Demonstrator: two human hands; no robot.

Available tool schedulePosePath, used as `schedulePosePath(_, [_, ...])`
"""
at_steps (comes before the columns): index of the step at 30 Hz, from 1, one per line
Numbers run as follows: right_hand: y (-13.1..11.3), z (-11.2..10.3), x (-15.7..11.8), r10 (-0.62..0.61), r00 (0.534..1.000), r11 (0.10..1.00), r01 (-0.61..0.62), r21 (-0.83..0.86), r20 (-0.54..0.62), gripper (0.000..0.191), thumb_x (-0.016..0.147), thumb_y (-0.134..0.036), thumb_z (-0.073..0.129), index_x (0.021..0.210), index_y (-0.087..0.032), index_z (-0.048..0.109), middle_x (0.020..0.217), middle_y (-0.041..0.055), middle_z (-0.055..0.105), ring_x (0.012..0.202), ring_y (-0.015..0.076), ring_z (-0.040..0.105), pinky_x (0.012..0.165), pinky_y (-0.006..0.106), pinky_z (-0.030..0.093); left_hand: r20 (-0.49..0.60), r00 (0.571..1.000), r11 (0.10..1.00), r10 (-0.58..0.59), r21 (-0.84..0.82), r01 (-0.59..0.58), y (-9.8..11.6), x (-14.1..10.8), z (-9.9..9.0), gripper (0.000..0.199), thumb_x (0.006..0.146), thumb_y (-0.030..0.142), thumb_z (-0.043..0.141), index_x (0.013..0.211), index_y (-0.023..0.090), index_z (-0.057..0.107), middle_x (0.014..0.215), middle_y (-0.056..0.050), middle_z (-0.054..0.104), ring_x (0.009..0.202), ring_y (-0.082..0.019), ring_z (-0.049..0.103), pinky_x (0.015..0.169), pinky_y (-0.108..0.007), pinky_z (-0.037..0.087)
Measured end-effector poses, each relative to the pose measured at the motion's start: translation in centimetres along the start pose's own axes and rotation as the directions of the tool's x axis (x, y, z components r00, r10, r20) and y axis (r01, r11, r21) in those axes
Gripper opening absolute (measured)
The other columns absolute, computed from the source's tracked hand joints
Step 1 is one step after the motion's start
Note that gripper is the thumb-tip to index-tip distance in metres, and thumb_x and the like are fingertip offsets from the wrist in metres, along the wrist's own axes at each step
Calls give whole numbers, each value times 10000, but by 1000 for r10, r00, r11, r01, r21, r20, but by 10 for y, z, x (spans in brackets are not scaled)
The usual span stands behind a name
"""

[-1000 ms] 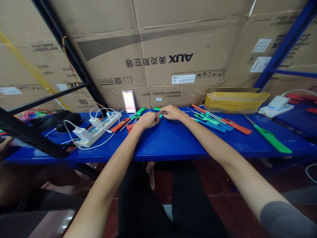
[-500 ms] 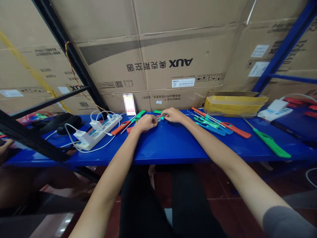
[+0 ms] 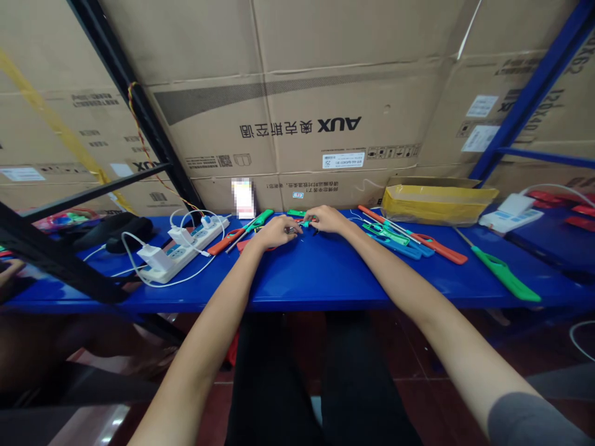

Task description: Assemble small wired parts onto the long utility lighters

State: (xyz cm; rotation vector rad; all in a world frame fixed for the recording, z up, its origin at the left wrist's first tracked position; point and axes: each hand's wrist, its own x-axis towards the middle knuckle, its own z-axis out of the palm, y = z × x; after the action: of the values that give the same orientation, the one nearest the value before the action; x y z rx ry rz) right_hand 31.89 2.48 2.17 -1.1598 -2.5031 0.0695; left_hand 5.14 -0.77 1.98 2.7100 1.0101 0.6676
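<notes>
A small green-and-metal part [image 3: 302, 222] is held between the left hand [image 3: 276, 232] and right hand [image 3: 328, 218], both grips closed on it, near the far edge of the desk [image 3: 320, 272]

We look out from our head-worn camera, facing forward and down, with our left hand [image 3: 275, 232] and right hand [image 3: 328, 218] near, over a blue workbench [image 3: 325, 279] backed by cardboard cartons [image 3: 297, 93].
</notes>
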Motion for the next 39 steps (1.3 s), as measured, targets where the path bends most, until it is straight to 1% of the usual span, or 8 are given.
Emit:
schedulePosePath(4, [0, 0, 1, 8, 1000, 1000, -8, -12, -12, 405, 966, -92, 710, 1286, -243, 907, 1206, 72, 917, 1050, 242, 823, 859, 272, 509, 84, 994, 998, 69, -9, -69, 2, 5, 5, 102, 955, 266, 835, 995, 280, 928, 1085, -38, 904, 1065, -258, 802, 1086, -382, 577])
schedulePosePath(10, [-2, 0, 3, 11, 1000, 1000, -11, -28, 1, 415, 953, -62, 714, 1264, -251, 913, 1247, 66, 916, 1064, 245, 830, 819, 268, 500, 85, 996, 999, 39, -24, -37, 2, 9, 10, 102, 942, 211, 811, 905, 259, 893, 986, -39, 890, 965, -233, 806, 953, -331, 599])
schedulePosePath(16, [-6, 0, 3, 12, 1000, 998, -11, -54, 24, 429, 961, -58, 706, 1283, -257, 906, 1260, 53, 915, 1086, 235, 829, 805, 262, 485, 38, 999, 999, -6, 35, 4, 3, 8, 10, 124, 832, 112, 790, 815, 226, 835, 915, -44, 847, 877, -228, 764, 886, -324, 581])
schedulePosePath(19, [-5, 0, 2, 19, 1000, 998, -18, -52, 22, 434, 957, -61, 706, 1284, -257, 912, 1254, 59, 916, 1073, 242, 829, 801, 270, 487, -13, 999, 999, -38, 37, 39, 0, 7, 10, 81, 851, 140, 779, 837, 216, 803, 888, -46, 830, 839, -225, 752, 828, -313, 563])
schedulePosePath(23, [-3, 1, 2, 15, 1000, 999, -15, -45, 3, 432, 950, -67, 718, 1286, -250, 916, 1230, 66, 918, 1038, 244, 825, 806, 273, 491, -124, 986, 992, -110, -71, 102, -4, 5, 11, 35, 929, 223, 753, 909, 206, 777, 847, -28, 816, 783, -198, 746, 768, -282, 551])
schedulePosePath(28, [-2, 2, 3, 5, 1000, 999, -5, -35, 5, 435, 937, -71, 725, 1268, -271, 921, 1221, 52, 916, 1019, 232, 814, 794, 268, 482, -250, 948, 971, -196, -182, 152, -9, 3, 12, 58, 936, 235, 794, 973, 197, 769, 911, -36, 833, 832, -189, 765, 816, -281, 603])
schedulePosePath(32, [-4, 2, 2, 11, 1000, 1000, -11, -26, -7, 450, 931, -62, 721, 1275, -275, 917, 1216, 51, 916, 1023, 229, 813, 798, 268, 484, -257, 950, 977, -176, -165, 136, -13, 4, 12, 120, 922, 166, 775, 1038, 189, 794, 1001, -53, 855, 856, -188, 766, 859, -300, 625])
schedulePosePath(39, [-4, 2, 3, 2, 1000, 1000, -2, -7, -11, 423, 949, -60, 713, 1264, -260, 911, 1223, 49, 915, 1034, 227, 820, 811, 258, 493, -232, 959, 983, -163, -117, 139, -14, 4, 12, 93, 974, 250, 816, 1037, 203, 866, 1038, -75, 893, 898, -230, 793, 880, -330, 632])
